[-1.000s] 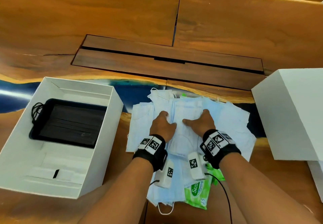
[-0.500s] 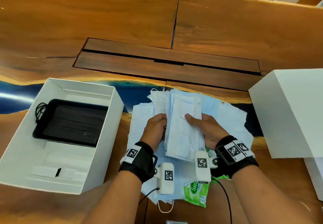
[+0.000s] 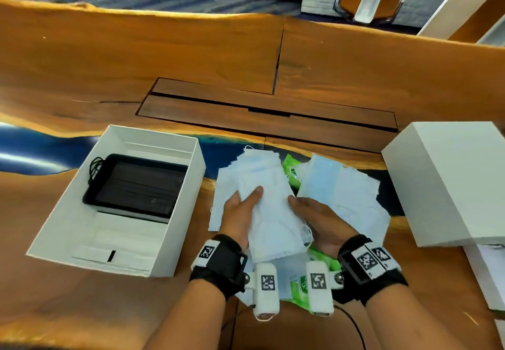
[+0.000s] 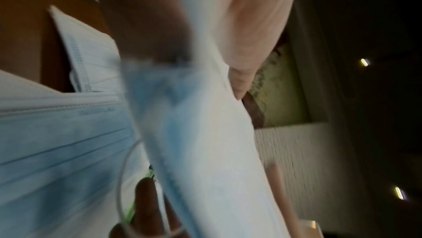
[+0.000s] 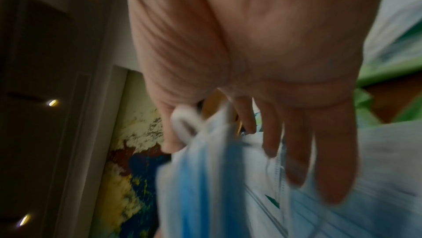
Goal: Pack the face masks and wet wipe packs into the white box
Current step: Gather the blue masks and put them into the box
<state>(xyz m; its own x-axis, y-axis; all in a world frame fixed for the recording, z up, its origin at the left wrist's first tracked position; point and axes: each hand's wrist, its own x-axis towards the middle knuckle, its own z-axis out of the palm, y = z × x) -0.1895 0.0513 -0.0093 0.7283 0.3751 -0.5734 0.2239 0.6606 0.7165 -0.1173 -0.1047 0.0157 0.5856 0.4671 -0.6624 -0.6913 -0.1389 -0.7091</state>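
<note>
Both my hands hold a stack of pale blue face masks [image 3: 270, 213] just above the pile in the middle of the table. My left hand [image 3: 240, 213] grips its left edge with the thumb on top. My right hand [image 3: 317, 218] grips its right edge; in the right wrist view the thumb and fingers [image 5: 297, 151] pinch the masks [image 5: 205, 178]. More masks [image 3: 341, 194] lie spread on the table to the right. One green wet wipe pack [image 3: 291, 169] shows behind the stack, another [image 3: 308, 281] lies under my wrists. The open white box [image 3: 196, 180] stands at the left.
A black tray of dark masks [image 3: 136, 185] fills the far half of the white box; its near half holds a white insert. The white lid [image 3: 451, 180] stands at the right, with another white piece [image 3: 486, 276] in front of it. A cable runs off the near edge.
My hands pressed on the pile, then lifted a stack on edge. Now the stack lies flatter and sits a little further left, and a green wipe pack shows behind it.
</note>
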